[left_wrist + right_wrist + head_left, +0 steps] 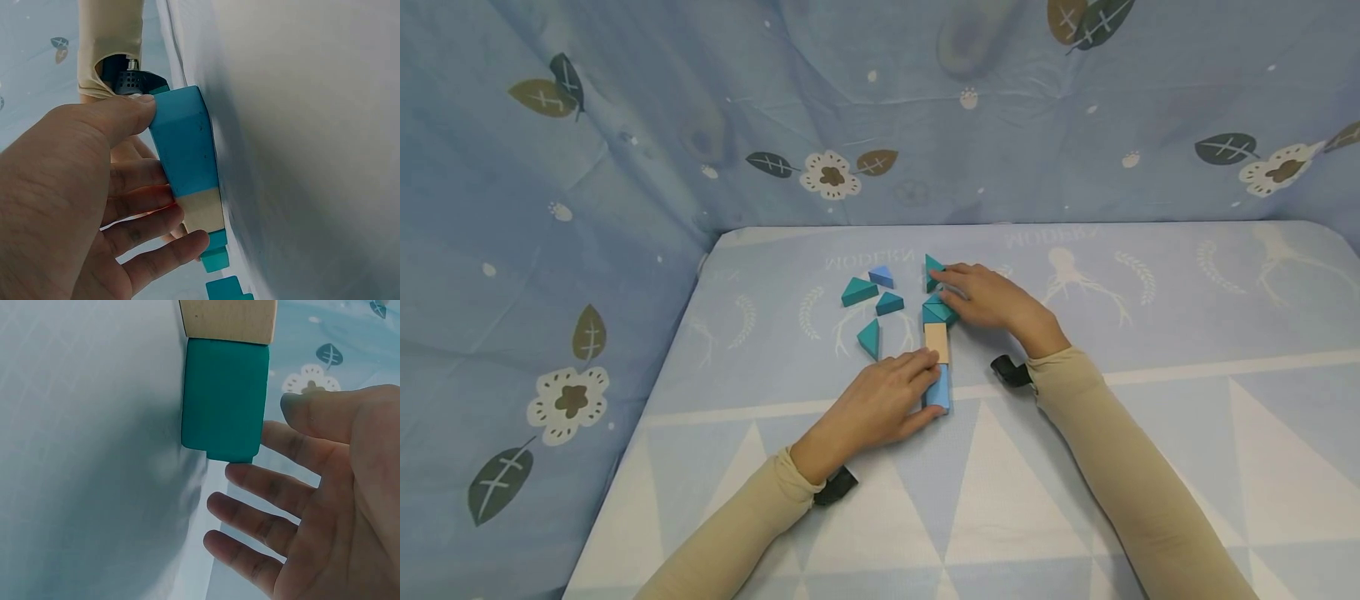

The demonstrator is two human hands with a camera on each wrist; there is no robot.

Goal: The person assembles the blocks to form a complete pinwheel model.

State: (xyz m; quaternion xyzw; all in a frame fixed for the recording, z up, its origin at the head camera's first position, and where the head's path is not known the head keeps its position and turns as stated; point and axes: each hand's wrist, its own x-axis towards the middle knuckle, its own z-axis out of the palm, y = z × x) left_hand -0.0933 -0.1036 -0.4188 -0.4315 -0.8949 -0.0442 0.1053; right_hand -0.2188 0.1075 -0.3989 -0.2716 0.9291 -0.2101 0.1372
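Note:
A row of blocks runs away from me: a blue block (938, 393) nearest, then a plain wooden block (936, 342), then teal triangular blocks (936, 313). My left hand (883, 402) lies at the row's left side, its thumb touching the near end of the blue block and its fingers by the wooden one. Fairly straight fingers show in the left wrist view. Beside the teal blocks is my right hand (996, 302), fingertips close to another upright teal triangular block (932, 273) at the far end. The right wrist view shows its thumb and fingers spread beside a teal block (225, 394).
Left of the row lie loose triangular blocks: a blue one (882, 276) and teal ones (859, 291), (890, 303), (868, 339). A patterned cloth covers the table (1150, 467). Blue printed curtains (910, 117) hang behind and to the left.

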